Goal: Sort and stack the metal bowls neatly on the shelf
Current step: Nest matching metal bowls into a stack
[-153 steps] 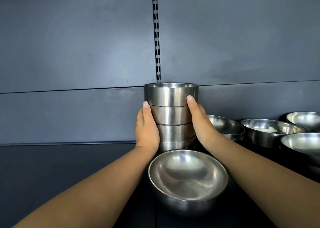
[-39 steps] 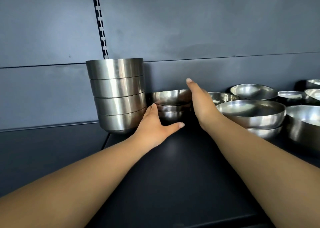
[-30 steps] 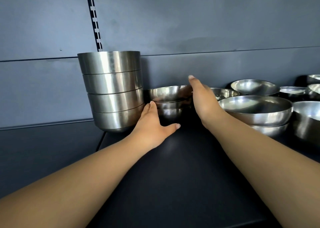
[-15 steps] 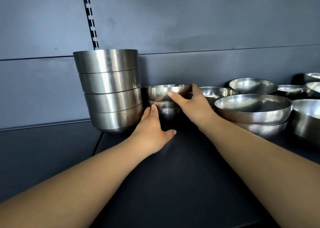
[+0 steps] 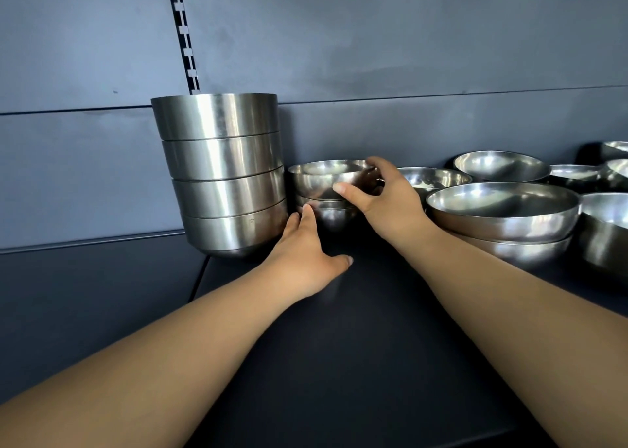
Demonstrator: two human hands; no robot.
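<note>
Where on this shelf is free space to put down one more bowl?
The front of the shelf, between the forearms, is bare, as is the lower surface left of the tall stack. From the small stack rightward, the wide bowls crowd together.

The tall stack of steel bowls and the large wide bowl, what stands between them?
Head view: a small bowl stack, gripped by the right hand.

Silvery brushed-steel bowls point(image 5: 221, 175) at centre and right of the frame stand on a matt black shelf point(image 5: 356, 345) before a slate-blue back panel point(image 5: 373, 40) bearing a black-and-white slotted strip point(image 5: 185, 36).
</note>
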